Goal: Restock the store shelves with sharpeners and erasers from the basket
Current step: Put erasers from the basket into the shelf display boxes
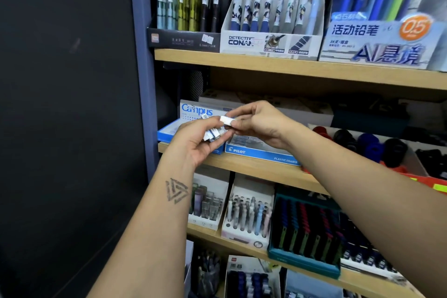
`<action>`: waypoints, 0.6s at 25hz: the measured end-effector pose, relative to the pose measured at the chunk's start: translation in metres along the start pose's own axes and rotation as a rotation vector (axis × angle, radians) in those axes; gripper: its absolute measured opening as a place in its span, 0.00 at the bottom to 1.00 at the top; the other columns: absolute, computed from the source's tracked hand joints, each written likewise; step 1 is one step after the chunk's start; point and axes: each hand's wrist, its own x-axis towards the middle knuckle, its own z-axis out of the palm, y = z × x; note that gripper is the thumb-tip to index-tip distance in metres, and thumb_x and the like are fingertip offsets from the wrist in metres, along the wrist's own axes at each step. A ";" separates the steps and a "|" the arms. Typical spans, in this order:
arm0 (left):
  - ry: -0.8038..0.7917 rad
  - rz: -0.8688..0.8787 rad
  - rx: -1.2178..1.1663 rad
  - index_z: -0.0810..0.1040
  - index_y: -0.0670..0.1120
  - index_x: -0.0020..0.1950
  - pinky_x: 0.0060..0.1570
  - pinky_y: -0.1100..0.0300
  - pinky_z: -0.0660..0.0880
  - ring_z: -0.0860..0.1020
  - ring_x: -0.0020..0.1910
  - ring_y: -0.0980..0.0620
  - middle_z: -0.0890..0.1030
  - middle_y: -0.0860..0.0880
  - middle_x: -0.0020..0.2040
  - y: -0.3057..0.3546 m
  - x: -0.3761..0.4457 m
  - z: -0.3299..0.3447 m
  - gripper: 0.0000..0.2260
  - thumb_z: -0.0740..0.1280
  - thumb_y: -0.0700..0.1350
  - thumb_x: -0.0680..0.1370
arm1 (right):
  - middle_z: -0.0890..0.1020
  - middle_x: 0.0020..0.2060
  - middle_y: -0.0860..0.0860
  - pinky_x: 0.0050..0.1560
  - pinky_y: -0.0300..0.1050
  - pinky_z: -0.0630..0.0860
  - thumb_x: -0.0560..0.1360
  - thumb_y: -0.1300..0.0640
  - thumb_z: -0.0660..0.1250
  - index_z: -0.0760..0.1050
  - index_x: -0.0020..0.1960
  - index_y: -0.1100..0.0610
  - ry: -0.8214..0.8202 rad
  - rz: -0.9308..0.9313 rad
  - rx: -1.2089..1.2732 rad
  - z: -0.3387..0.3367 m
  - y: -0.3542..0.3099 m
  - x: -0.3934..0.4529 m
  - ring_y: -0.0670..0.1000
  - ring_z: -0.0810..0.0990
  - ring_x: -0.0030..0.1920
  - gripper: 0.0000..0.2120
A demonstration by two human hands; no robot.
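Both forearms reach up from the bottom edge toward the wooden shelves, the left one bearing a triangular tattoo (176, 190) near the wrist. At the level of the middle shelf (254, 167), the left hand (197, 140) is curled around a small bunch of erasers (214, 132) in white and blue sleeves, which fan out between its fingers and thumb. Just beside it, the right hand (260, 123) pinches one white eraser (227, 120) between thumb and fingertips, its end close to the bunch in the left hand. Behind the hands, on that shelf, lie a blue Pilot eraser box (261, 153) and a Campus box (196, 110), with dark round sharpeners (370, 145) in a tray off to the right. Above, the top shelf (290, 68) carries display cartons of pens and mechanical pencils, among them a Detective Conan box (268, 42). Below are more pen displays.
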 end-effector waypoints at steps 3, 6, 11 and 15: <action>0.022 -0.002 0.082 0.79 0.33 0.54 0.33 0.60 0.81 0.85 0.40 0.41 0.83 0.35 0.47 -0.004 -0.003 0.006 0.09 0.67 0.28 0.75 | 0.84 0.41 0.63 0.48 0.43 0.83 0.74 0.75 0.68 0.79 0.55 0.67 0.000 -0.007 0.026 -0.007 0.002 -0.004 0.55 0.86 0.42 0.12; 0.038 0.003 0.098 0.77 0.33 0.59 0.31 0.60 0.80 0.84 0.43 0.38 0.81 0.35 0.48 -0.006 -0.003 0.010 0.13 0.69 0.29 0.74 | 0.84 0.41 0.60 0.51 0.44 0.83 0.71 0.76 0.71 0.80 0.53 0.66 0.029 -0.009 0.032 -0.011 0.003 -0.006 0.54 0.85 0.43 0.13; 0.076 0.006 0.106 0.77 0.31 0.61 0.29 0.61 0.80 0.84 0.42 0.38 0.79 0.34 0.51 -0.006 -0.002 0.011 0.16 0.71 0.31 0.75 | 0.85 0.41 0.58 0.46 0.42 0.81 0.71 0.70 0.74 0.82 0.49 0.63 0.217 0.017 0.046 -0.018 0.005 -0.005 0.51 0.83 0.43 0.08; 0.094 0.019 0.104 0.76 0.31 0.62 0.29 0.61 0.80 0.84 0.40 0.38 0.79 0.33 0.54 -0.006 -0.001 0.010 0.17 0.72 0.31 0.74 | 0.85 0.41 0.53 0.41 0.45 0.81 0.71 0.64 0.73 0.84 0.46 0.60 0.382 0.091 -0.584 -0.031 0.001 -0.002 0.49 0.82 0.42 0.04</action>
